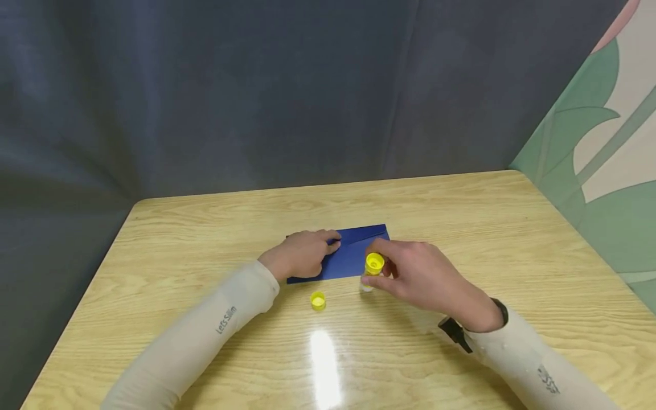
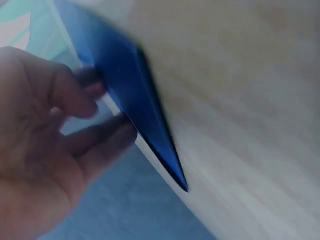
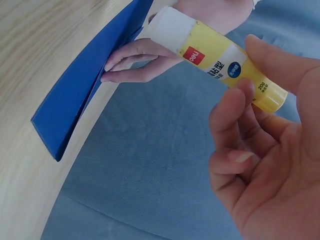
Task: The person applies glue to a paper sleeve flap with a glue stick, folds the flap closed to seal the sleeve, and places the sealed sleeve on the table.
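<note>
A blue envelope point(image 1: 348, 255) lies on the table, its folded flap along the far long side. My left hand point(image 1: 303, 254) rests on the envelope's left part with fingertips touching it near the flap; in the left wrist view the envelope point(image 2: 125, 82) is blurred. Over the envelope's near right corner, my right hand point(image 1: 422, 273) pinches a yellow and white glue stick point(image 3: 220, 62) between thumb and fingers. The yellow bottom end of the stick faces up, its white end down. On the table nearer me, a yellow cap point(image 1: 318, 301) sits apart from both hands.
The wooden table point(image 1: 230, 222) ends at a dark blue curtain point(image 1: 271, 97) behind and on the left. A wall with a leaf pattern point(image 1: 589, 142) runs along the right side. Light glares off the table's near middle.
</note>
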`<state>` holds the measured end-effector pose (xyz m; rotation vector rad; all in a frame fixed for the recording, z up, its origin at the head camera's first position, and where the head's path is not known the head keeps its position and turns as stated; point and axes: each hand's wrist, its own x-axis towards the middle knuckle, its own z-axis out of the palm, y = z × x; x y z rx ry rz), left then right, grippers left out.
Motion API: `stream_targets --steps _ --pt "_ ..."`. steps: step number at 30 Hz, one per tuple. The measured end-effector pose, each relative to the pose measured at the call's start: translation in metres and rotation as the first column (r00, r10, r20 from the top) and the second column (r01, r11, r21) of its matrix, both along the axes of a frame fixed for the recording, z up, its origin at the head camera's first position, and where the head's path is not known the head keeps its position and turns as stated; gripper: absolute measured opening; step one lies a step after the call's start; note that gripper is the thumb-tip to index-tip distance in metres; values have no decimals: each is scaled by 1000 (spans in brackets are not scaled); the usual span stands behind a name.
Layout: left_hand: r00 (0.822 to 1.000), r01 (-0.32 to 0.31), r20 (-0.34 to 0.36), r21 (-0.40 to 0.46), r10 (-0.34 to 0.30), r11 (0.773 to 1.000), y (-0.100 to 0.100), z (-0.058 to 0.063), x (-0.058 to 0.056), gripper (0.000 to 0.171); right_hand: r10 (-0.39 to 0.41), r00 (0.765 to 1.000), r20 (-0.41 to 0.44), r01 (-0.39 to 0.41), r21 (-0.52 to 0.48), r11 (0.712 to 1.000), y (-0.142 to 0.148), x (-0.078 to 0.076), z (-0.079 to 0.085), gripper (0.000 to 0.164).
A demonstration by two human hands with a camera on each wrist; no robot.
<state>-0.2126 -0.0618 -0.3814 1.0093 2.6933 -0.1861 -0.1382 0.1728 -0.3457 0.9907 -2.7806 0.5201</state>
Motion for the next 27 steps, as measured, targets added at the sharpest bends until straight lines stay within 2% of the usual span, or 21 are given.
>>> stream_targets --steps 3,6,9,15,17,19,24,27 --pt "1000 4 -19 -36 -4 999 4 -1 5 52 9 1000 -11 -9 0 1000 1 0 -1 34" --pt "999 -24 32 -5 24 1000 6 -3 5 47 22 999 -28 -22 -2 1000 1 0 0 33" --pt "994 -39 102 49 33 998 4 -3 0 41 30 999 -37 -30 -4 1000 1 0 1 32" --pt "978 -53 208 169 17 984 0 1 -17 52 37 999 -31 -37 11 999 1 -2 0 31" --pt "977 -60 210 203 17 977 0 1 -20 52 43 999 -27 -42 22 999 2 -2 0 31" --pt "983 -40 184 198 3 979 2 1 -20 53 48 999 -25 -48 28 998 2 -2 -1 31" --pt "993 19 117 105 -31 994 9 0 -14 56 48 999 -14 -48 22 999 2 -1 -1 29" --pt "993 -7 119 70 -1 998 14 0 -11 53 51 999 -8 -51 18 999 2 -1 -1 29"
